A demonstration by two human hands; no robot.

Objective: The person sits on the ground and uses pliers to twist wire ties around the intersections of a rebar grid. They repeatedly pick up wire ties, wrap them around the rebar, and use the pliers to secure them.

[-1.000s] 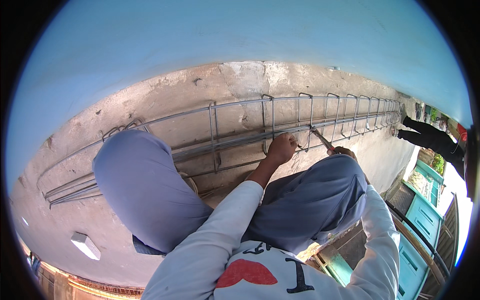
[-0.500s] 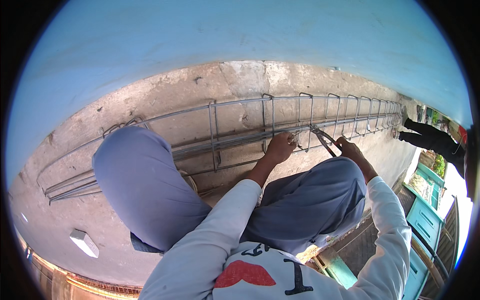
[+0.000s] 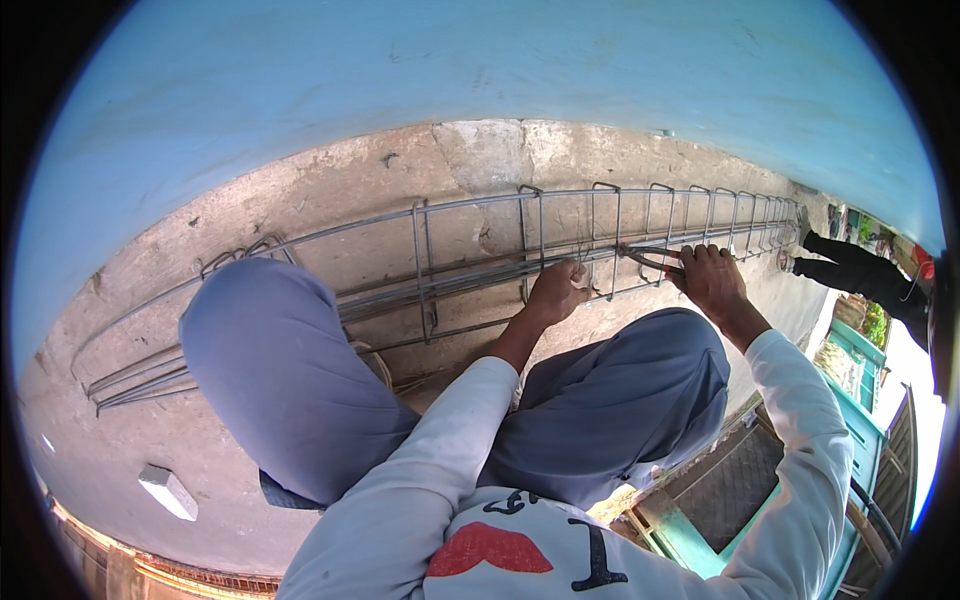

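Note:
A long rebar cage (image 3: 420,262) of straight steel bars and rectangular stirrups runs from the left to the far right. My right hand (image 3: 714,284) is closed round the red handles of a pair of pincers (image 3: 645,257). The jaws meet the cage at a crossing of a stirrup and the inner bars. My left hand (image 3: 557,294) is closed beside the near bars, left of the jaws. Thin strands of tie wire show at its fingertips; the rest is hidden in the fingers. My bent knees are close to the cage on the near side.
A blue wall (image 3: 480,70) stands along the far side of the concrete floor (image 3: 130,440). A pale block (image 3: 168,491) lies at the lower left. Another person's dark-clad legs (image 3: 865,272) are at the far right. Turquoise woodwork (image 3: 850,420) is at the lower right.
My right hand has swung up and away from my knee, turning the pincers from a steep slant to nearly level. The jaws stay at the same crossing. My left hand has barely moved.

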